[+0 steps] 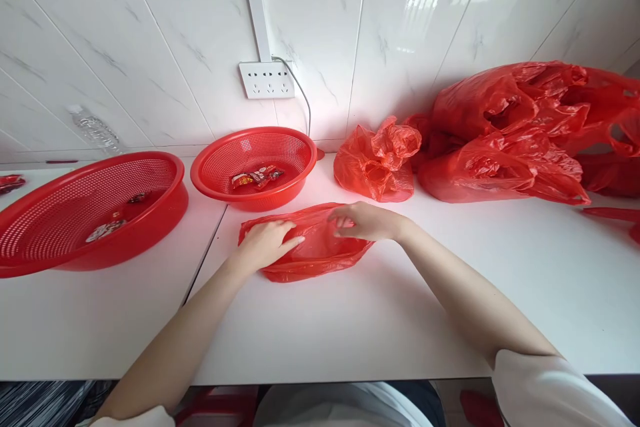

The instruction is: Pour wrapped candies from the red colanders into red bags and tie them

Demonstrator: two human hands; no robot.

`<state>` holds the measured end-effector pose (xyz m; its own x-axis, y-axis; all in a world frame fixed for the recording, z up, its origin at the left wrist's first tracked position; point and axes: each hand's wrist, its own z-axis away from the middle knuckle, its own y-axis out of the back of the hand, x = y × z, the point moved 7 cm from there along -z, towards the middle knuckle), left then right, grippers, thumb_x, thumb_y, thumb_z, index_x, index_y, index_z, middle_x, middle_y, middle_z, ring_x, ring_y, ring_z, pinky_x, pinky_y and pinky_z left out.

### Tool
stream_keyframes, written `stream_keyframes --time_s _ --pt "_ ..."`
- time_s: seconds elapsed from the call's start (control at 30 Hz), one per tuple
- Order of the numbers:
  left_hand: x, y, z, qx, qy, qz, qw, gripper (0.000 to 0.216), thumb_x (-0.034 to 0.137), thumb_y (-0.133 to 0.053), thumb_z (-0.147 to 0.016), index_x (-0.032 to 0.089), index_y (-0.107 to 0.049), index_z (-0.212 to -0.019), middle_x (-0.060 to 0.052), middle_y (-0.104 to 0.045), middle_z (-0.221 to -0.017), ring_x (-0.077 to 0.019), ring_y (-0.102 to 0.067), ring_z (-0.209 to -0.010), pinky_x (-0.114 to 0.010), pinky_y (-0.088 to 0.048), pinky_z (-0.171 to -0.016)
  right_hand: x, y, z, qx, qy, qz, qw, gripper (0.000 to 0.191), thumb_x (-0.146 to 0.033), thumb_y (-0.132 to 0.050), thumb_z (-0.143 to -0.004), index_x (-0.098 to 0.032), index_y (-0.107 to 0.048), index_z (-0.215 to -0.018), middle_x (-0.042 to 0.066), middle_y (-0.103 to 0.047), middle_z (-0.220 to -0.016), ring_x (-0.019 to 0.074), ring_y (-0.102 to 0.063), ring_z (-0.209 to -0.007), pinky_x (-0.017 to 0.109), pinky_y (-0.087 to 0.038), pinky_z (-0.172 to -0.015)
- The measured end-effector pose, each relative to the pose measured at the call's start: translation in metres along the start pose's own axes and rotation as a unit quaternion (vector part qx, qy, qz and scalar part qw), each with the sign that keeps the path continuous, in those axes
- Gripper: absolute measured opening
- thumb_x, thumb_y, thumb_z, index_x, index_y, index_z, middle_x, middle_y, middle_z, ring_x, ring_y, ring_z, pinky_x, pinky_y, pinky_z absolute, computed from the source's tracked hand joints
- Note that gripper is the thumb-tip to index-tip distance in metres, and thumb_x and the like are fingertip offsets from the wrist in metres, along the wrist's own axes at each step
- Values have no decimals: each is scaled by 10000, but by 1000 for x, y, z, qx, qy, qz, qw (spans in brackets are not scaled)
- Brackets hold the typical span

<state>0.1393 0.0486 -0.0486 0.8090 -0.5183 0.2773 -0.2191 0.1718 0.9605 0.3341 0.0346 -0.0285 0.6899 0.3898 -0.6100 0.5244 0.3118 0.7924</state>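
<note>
A red plastic bag (pixel 315 250) lies spread on the white table in front of me, its mouth facing up and its rim pushed wide. My left hand (pixel 265 243) rests over the bag's left side, thumb and fingers apart, reaching inside the rim. At the opposite side, my right hand (pixel 363 220) curves over the rim with its loosely bent fingers inside the mouth. Neither hand shows anything in its grasp. Through the thin film the bag's bottom looks bare.
Behind the bag stands a red perforated basket (pixel 205 177) with a few wrapped packets (pixel 257 177). A larger red basket (pixel 173 213) is at left, near a clear plastic bottle (pixel 97 130). Filled red bags (pixel 500 167) crowd the right, beside a smaller knotted bag (pixel 375 163). A power strip (pixel 267 80) is on the wall.
</note>
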Motion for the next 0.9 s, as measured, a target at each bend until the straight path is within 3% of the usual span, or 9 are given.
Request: stream_keyframes --time_s 0.13,0.27,0.33,0.43,0.57,0.63,0.8,0.9 --pt "3 7 4 59 30 175 982 442 528 -489 -877 231 -607 -1182 -96 -662 -1066 -265 -633 -963 -378 -490 -816 -26 5 -27 74 46 -207 974 410 -348 -533 -901 -228 -518 -1292 56 -686 -998 155 -667 -846 330 -529 -839" --pt "-2 -13 3 -9 97 432 896 449 518 -549 -855 200 -579 -1171 -100 -656 -1039 -236 -668 -919 -367 -555 -755 -17 -8 -74 113 -17 -376 920 630 -502 -468 -920 -340 -215 -1473 70 -655 -1042 157 -687 -706 376 -585 -723" --pt "-3 -20 4 -33 120 509 852 464 509 -576 -848 176 -570 -1171 -121 -662 -1045 -244 -674 -950 -389 -558 -803 -6 -17 -94 125 -66 -400 905 575 -574 -449 -901 -331 -325 -1407 96 -623 -1107 158 -677 -637 374 -595 -630" --pt "-7 -20 4 -14 150 617 772 557 541 -570 -849 168 -509 -1257 -162 -644 -1151 -266 -648 -1065 -417 -529 -907 6 -20 -105 184 -80 -380 903 416 -590 -455 -886 -258 -522 -1127 86 -606 -1117 151 -671 -672 324 -585 -605" --pt "-21 -12 3 57 195 754 625 718 674 -498 -821 116 -476 -1271 -222 -578 -1271 -304 -610 -1144 -401 -504 -973 13 -20 -94 251 -49 -315 914 344 -561 -471 -882 -221 -520 -897 32 -630 -887 147 -641 -755 294 -557 -680" --pt "-29 -14 2 79 220 782 578 703 674 -508 -809 83 -524 -1190 -237 -603 -1215 -311 -618 -1132 -376 -510 -974 15 -19 -84 272 -33 -254 928 324 -534 -481 -883 -214 -530 -857 16 -628 -835 145 -615 -756 302 -535 -725" --pt "-43 -23 -4 115 208 797 556 202 268 -571 -821 142 -599 -977 -123 -670 -1114 -230 -660 -1052 -343 -514 -984 14 -23 -66 259 5 -190 947 260 -460 -496 -902 -212 -573 -911 12 -669 -912 153 -629 -834 303 -489 -818" --pt "-49 -32 -7 126 190 802 552 37 152 -553 -779 157 -584 -798 -64 -703 -1008 -187 -670 -994 -347 -520 -981 10 -27 -58 246 26 -156 956 248 -415 -448 -941 -225 -586 -1018 28 -685 -1029 165 -646 -946 300 -472 -869"
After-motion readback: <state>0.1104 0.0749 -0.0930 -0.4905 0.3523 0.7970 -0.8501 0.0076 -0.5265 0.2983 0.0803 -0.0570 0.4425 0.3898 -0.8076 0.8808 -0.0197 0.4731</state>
